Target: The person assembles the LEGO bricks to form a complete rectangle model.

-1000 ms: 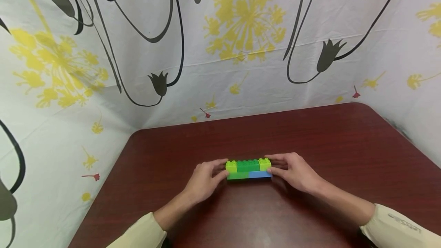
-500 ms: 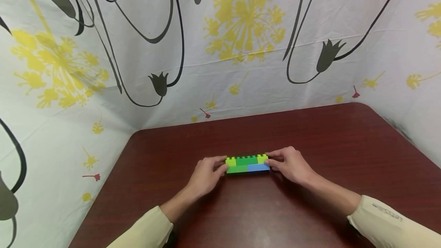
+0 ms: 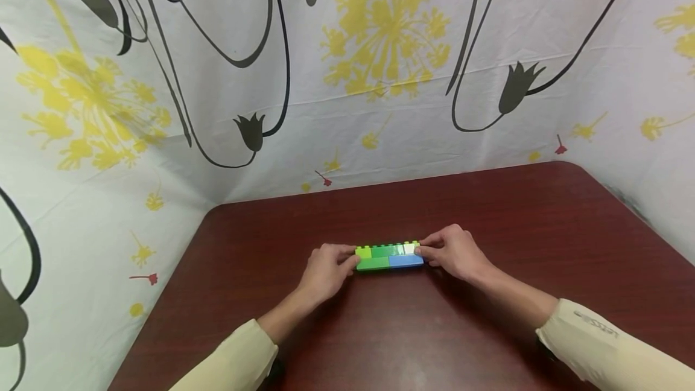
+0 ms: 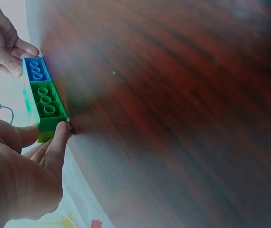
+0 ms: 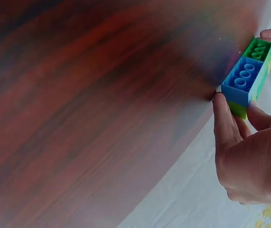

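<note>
A two-layer row of toy building bricks (image 3: 387, 251) is held between the two hands over the table. Its lower layer is a green brick (image 3: 372, 263) on the left and a blue brick (image 3: 405, 260) on the right. On top, a darker green brick sits between two yellow-green ones. My left hand (image 3: 324, 270) pinches the green end between thumb and fingers. At the blue end, my right hand (image 3: 458, 253) grips likewise. Both wrist views show the hollow undersides of the blue brick (image 4: 36, 69) and green brick (image 5: 257, 48), with round tubes inside.
The dark red-brown table (image 3: 391, 330) has rounded far corners. Behind and beside it hangs a white cloth (image 3: 304, 89) printed with yellow and grey flowers. Cream sleeves (image 3: 608, 336) cover the forearms.
The brick row has moved slightly away from the head camera and tipped back, so its studs show less and its front more. Both hands moved along with it, the right one further.
</note>
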Tool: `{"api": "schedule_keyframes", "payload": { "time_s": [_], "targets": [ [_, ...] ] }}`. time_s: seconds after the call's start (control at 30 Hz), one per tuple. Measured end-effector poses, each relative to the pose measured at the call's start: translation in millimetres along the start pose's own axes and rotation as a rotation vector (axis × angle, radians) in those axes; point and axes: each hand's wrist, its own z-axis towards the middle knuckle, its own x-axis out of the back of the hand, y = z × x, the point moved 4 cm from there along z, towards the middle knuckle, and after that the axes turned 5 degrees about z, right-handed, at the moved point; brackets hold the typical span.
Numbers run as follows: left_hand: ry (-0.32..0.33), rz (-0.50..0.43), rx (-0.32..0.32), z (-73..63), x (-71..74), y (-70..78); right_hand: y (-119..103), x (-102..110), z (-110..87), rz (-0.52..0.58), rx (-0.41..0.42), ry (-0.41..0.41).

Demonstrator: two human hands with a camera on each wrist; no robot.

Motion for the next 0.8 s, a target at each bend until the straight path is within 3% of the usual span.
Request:
{"api": "schedule_keyframes", "payload": {
  "time_s": [0.13,0.33,0.8],
  "targets": [
    [0.025,0.025,0.015,1.6,1.0,-1.3,0,0,2.7,-0.010,0.009,0.010],
    [0.060,0.056,-0.013,3.0,2.4,-2.8,0,-1,7.5,-0.008,0.023,0.023],
    [0.093,0.035,-0.007,8.1,-0.2,-2.5,2,-1,11.9,-0.046,0.035,0.047]
  ]
}}
